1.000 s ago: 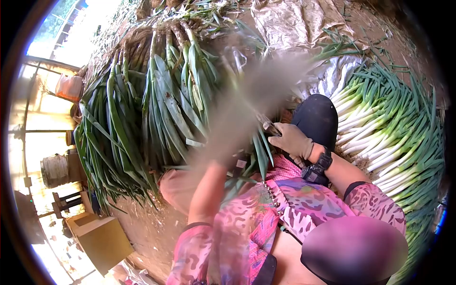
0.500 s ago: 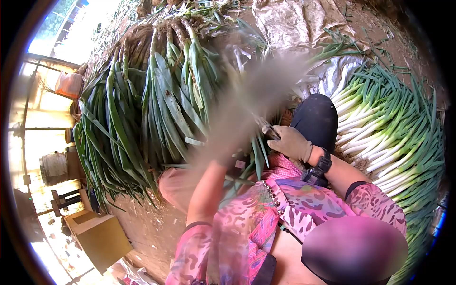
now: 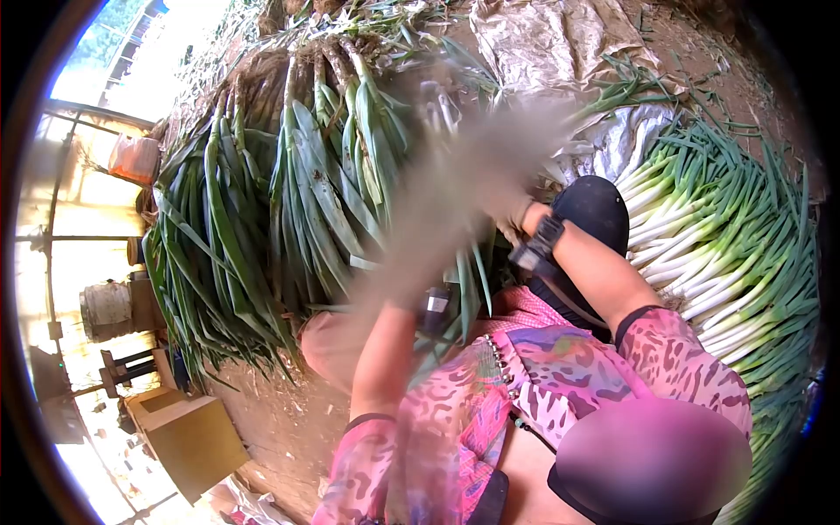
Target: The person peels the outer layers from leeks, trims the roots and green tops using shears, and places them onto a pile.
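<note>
We see long green leaves [image 3: 481, 277] hanging between the arms, below a grey blur. Our gloved right hand [image 3: 511, 214], forearm angled inward, is partly hidden; the left forearm [image 3: 382, 360] rises into that blur — we cannot tell whether either hand grips anything. A pale patch [image 3: 436, 304] at the left wrist is too small to read. White-stemmed onions [image 3: 684, 262] lie right.

My left forearm [image 3: 382, 354] points forward, left hand lost in blur; my right forearm [image 3: 602, 273] reaches inward. My right hand [image 3: 511, 219] is half blurred; its grip is unclear.
</note>
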Action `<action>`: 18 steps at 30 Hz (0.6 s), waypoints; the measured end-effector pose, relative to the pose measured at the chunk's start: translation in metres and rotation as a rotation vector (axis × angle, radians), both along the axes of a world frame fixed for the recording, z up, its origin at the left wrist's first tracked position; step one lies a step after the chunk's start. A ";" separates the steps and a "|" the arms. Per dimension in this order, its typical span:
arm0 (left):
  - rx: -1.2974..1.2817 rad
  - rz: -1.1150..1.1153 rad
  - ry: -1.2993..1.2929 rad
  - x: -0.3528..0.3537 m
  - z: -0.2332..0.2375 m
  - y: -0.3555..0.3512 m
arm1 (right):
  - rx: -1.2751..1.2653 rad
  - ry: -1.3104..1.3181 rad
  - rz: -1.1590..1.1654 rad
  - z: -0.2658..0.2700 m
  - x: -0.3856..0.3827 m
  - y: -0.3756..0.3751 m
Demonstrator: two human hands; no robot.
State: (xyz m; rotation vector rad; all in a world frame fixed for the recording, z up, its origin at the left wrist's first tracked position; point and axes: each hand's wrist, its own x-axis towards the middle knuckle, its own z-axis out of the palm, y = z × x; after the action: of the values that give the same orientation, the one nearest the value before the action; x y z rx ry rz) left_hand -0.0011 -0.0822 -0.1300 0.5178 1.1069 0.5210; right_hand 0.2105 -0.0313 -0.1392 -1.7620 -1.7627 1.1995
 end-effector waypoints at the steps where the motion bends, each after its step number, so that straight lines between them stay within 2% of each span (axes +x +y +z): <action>1: 0.380 -0.182 0.183 -0.006 -0.005 0.001 | 0.002 0.006 0.015 0.010 0.004 -0.013; 3: 1.141 -0.539 0.541 -0.015 -0.014 0.000 | -0.015 0.016 0.044 0.028 0.011 -0.044; 5: 1.048 -0.442 0.557 -0.008 0.002 0.000 | -0.075 0.043 0.075 0.037 0.019 -0.072; 9: 1.219 -0.421 0.594 -0.017 -0.022 0.003 | -0.143 0.010 0.124 0.050 0.031 -0.111; 13: 1.105 -0.449 0.561 -0.008 -0.003 0.001 | -0.108 0.048 0.073 0.054 0.041 -0.108; 15: 0.916 -0.418 0.533 0.002 -0.001 -0.002 | -0.057 0.080 0.060 0.037 0.039 -0.082; 17: 0.604 -0.318 0.458 0.014 -0.001 -0.007 | 0.037 0.071 0.031 0.015 0.025 -0.043; 18: 0.472 -0.270 0.425 0.017 -0.001 -0.009 | 0.000 0.027 0.042 0.004 0.015 -0.021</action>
State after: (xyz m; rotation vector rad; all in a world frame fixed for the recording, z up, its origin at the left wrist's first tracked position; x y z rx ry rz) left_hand 0.0164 -0.0908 -0.1311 1.2159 1.2915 0.4437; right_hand 0.2260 -0.0523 -0.1347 -1.7090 -1.7932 1.2337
